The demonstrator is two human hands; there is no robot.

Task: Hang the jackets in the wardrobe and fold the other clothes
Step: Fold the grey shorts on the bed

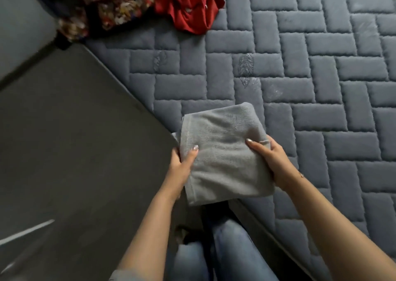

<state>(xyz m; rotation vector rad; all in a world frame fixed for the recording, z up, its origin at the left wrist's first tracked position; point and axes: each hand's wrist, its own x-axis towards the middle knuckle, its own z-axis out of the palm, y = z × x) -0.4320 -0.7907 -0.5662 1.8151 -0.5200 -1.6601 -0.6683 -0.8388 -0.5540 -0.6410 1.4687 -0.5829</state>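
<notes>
Grey folded towel (222, 152) in both my hands

My left hand (182, 165) and right hand (270, 158) each pinch a side, over the bed (321, 87). I see no words.

Folded towel (222, 152) at the mattress's (321, 87) near edge, between left hand (182, 162) and right hand (267, 158); clothes pile (137, 8) far behind, leftward.

I see the folded grey towel (222, 154) held at the corner of the quilted mattress (321, 87), left hand (182, 162) gripping one side, right hand (267, 158) the other, red garment (188, 6) and floral clothes (115, 12) piled far back, jeans (225, 255) below
</notes>
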